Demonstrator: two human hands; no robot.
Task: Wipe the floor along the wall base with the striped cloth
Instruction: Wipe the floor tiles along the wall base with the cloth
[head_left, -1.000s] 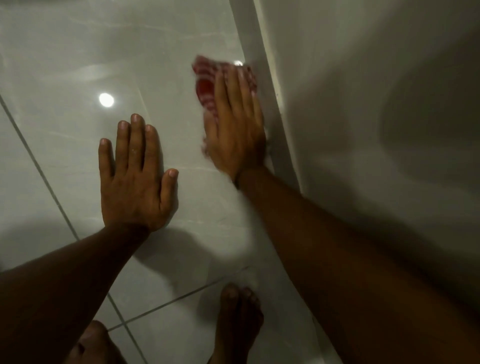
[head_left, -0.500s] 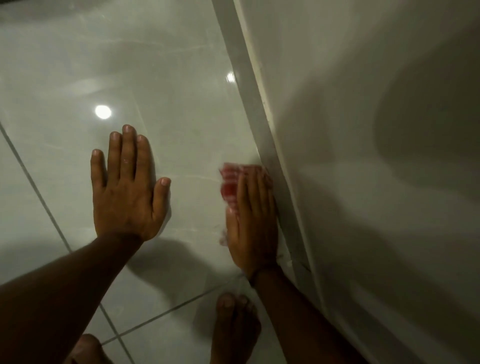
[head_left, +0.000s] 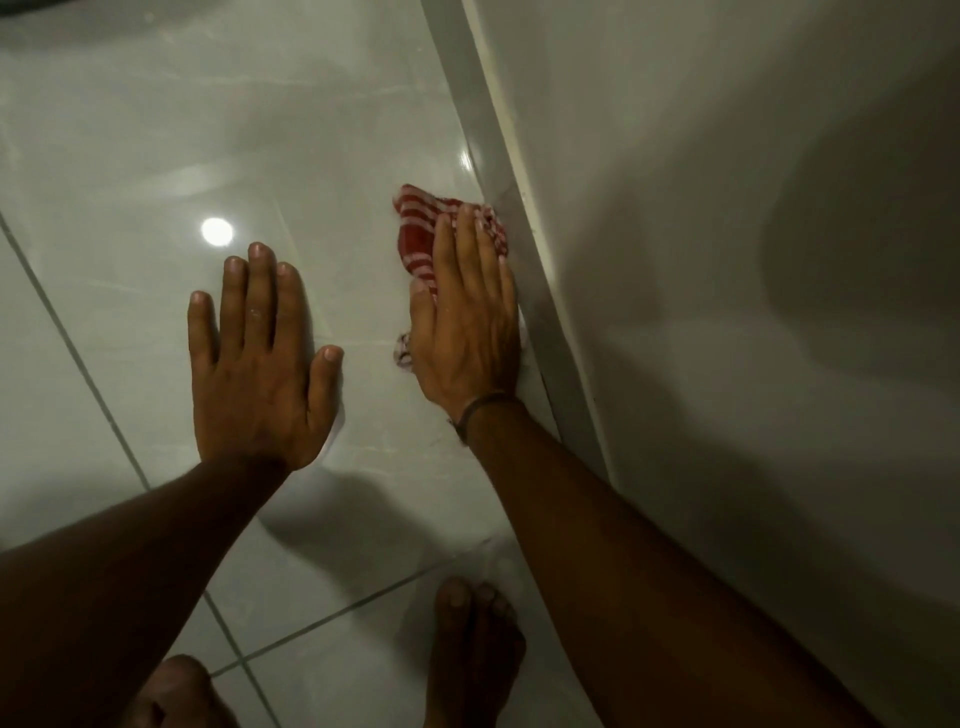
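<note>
Right hand (head_left: 467, 317) flat on striped cloth (head_left: 418, 228) (against wall base (head_left: 524, 249)).

striped cloth (head_left: 422, 235) mostly under right hand (head_left: 465, 322)

1. I am seeing one view only, the head camera, so no second view is sharing any part of the scene.
2. It is looking steeply down from above at the floor (head_left: 156, 130), facing forward along the wall (head_left: 727, 156) running up the right side.
3. It is sitting close: both forearms are entering from the bottom edge, and a bare foot (head_left: 475, 649) is showing just below them.
</note>
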